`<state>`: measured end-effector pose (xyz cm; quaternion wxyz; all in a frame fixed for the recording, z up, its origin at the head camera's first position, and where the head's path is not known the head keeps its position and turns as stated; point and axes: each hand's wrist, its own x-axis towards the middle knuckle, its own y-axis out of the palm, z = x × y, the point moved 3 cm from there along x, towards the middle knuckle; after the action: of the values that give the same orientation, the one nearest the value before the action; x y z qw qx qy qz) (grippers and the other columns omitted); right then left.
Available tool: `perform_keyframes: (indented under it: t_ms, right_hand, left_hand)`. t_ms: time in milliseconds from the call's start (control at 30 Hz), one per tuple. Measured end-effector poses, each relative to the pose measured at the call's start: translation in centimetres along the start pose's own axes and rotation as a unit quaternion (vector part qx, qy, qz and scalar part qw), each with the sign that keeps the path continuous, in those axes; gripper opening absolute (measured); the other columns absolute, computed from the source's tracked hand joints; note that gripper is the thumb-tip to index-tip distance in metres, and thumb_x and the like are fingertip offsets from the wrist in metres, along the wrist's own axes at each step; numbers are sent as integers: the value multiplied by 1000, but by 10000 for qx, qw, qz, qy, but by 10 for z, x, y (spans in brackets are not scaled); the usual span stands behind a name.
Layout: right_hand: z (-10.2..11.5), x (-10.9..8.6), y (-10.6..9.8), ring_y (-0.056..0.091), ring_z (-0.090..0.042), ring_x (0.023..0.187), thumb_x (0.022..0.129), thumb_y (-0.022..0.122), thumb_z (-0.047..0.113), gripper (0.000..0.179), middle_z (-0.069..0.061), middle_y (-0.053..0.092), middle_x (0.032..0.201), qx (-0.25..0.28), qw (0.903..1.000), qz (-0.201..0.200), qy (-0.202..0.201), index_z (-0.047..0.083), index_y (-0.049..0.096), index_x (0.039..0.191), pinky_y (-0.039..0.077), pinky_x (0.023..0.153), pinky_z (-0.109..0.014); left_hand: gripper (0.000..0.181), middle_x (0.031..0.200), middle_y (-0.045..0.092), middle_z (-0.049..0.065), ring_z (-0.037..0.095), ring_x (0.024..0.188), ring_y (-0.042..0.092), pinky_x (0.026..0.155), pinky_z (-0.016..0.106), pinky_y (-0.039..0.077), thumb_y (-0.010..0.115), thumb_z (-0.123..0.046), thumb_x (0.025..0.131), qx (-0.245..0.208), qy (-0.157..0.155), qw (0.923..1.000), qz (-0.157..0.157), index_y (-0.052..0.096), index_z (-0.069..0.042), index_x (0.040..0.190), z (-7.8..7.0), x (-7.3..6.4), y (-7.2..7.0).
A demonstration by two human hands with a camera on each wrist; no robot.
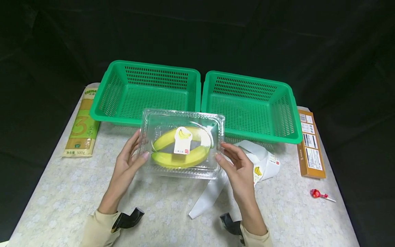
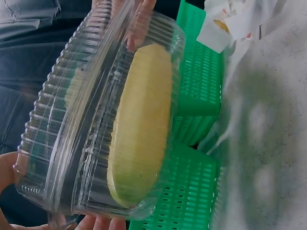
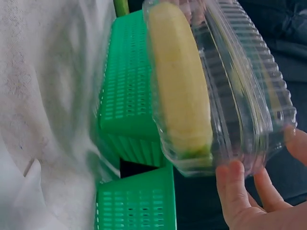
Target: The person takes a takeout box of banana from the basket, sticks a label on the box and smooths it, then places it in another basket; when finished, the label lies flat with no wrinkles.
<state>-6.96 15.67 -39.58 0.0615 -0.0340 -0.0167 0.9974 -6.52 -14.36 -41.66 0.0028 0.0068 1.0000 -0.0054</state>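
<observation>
A clear plastic clamshell box [image 1: 216, 164] with two bananas [image 1: 180, 158] inside is held up in front of the baskets. On its lid sits a white label [image 1: 182, 145] with a banana picture. My left hand [image 1: 126, 163] grips the box's left end, thumb on the front face. At the right end my right hand [image 1: 239, 168] holds it the same way. In the left wrist view, one banana [image 2: 141, 124] shows through the ribbed side wall. The right wrist view has fingers [image 3: 235, 187] pressed along the box's [image 3: 230, 96] end.
Two green baskets [image 1: 148, 120] [image 1: 262, 137] stand side by side behind the box. A strip of banana labels [image 1: 210, 197] lies curled on the table at right. A pasta packet [image 1: 81, 127] rests at left; an orange carton [image 1: 311, 144] and a red lollipop [image 1: 315, 193] lie at right.
</observation>
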Motion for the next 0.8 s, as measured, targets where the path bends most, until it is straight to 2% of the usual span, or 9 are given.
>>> perform_keyframes:
  t_ms: [67, 167, 300, 500, 600, 667, 733, 800]
  right_hand:
    - [-1, 1, 0, 57, -16, 128, 92, 67, -2, 41, 2, 63, 131, 115, 9999, -90, -17, 1, 60, 133, 52, 100, -20]
    - [-2, 3, 1, 55, -16, 131, 93, 65, -1, 42, 1, 62, 133, 197, 9996, -184, -51, 2, 60, 135, 49, 103, -19]
    - [-2, 5, 0, 51, -15, 136, 95, 65, 2, 44, -2, 59, 141, 218, 9996, -164, -55, 3, 57, 139, 45, 108, -18]
    - [-2, 6, -1, 40, -17, 146, 96, 61, 0, 53, -5, 48, 154, 339, 9990, 301, -30, 6, 48, 148, 43, 111, -19]
    - [-3, 6, 0, 35, -19, 149, 96, 60, 0, 58, -3, 43, 157, 285, 9980, 555, -17, 9, 44, 151, 38, 118, -32]
    - [-4, 6, 1, 31, -19, 152, 96, 60, 0, 62, -2, 39, 160, 242, 9970, 739, -20, 11, 41, 154, 31, 123, -43]
    - [-5, 7, 1, 26, -20, 154, 95, 62, -1, 68, -1, 35, 163, 220, 9956, 915, -34, 14, 37, 156, 22, 125, -55]
    - [-6, 7, 1, 22, -20, 156, 92, 65, -2, 76, 2, 31, 165, 206, 9942, 1056, -53, 18, 34, 157, 19, 124, -59]
  left_hand:
    - [72, 167, 26, 4, 21, 152, 27, 126, 37, 25, 57, -9, 101, 47, -11, 10000, 72, 20, -21, 162, 0, 4, 2]
    - [77, 168, 22, 3, 25, 155, 20, 128, 52, 14, 59, -11, 99, 70, 3, 9999, 132, 18, -26, 162, -1, 8, 4]
    - [80, 170, 17, 4, 24, 157, 16, 128, 53, 10, 60, -9, 98, -51, 106, 9999, 115, 15, -25, 162, -1, 12, 8]
    - [84, 171, 13, 1, 19, 159, 9, 130, 47, 3, 61, 0, 94, -361, 462, 9983, 74, 16, -19, 162, 0, 16, 13]
    - [87, 170, 14, 2, 17, 159, 8, 130, 41, 3, 62, 6, 91, -521, 572, 9970, 64, 17, -17, 162, 0, 17, 16]
    - [90, 170, 14, 1, 16, 159, 6, 130, 40, 1, 64, 8, 88, -580, 612, 9964, 45, 18, -17, 162, 0, 17, 16]
    - [95, 170, 13, 1, 16, 159, 5, 130, 43, -1, 66, 9, 84, -601, 631, 9962, 61, 18, -18, 162, 0, 17, 16]
    - [100, 171, 11, -1, 17, 159, 1, 129, 48, -4, 69, 8, 81, -552, 638, 9964, 111, 18, -21, 162, 0, 18, 16]
